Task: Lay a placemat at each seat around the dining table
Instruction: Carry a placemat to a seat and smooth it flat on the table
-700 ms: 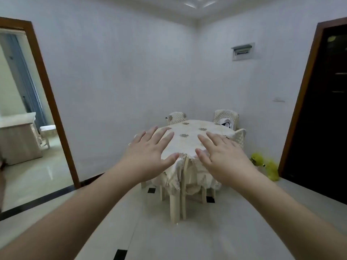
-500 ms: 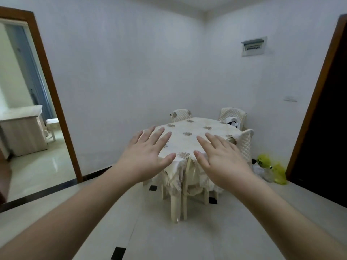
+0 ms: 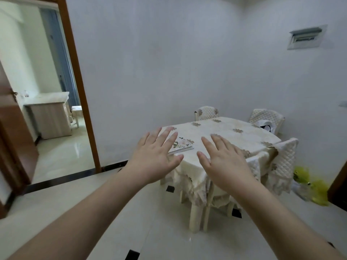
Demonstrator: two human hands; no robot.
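Observation:
The dining table (image 3: 225, 134), under a cream cloth with brown flower prints, stands ahead in the room's corner. A small stack of floral placemats (image 3: 182, 146) lies near its left front edge. My left hand (image 3: 155, 158) is stretched out in the air with spread fingers, its fingertips overlapping the stack in the view; it holds nothing. My right hand (image 3: 223, 162) is also held out flat and empty, in front of the table's near edge. Both hands are well short of the table.
Quilted chairs stand at the back left (image 3: 206, 113), back right (image 3: 266, 117) and right side (image 3: 285, 158) of the table, one more is tucked in at the near edge (image 3: 206, 209). Yellow bags (image 3: 311, 184) lie on the floor at right. An open doorway (image 3: 47, 91) is on the left.
The view has moved closer to the table and turned left. The placemat stack, hidden behind my left hand before, shows now. Both hands stay outstretched and flat.

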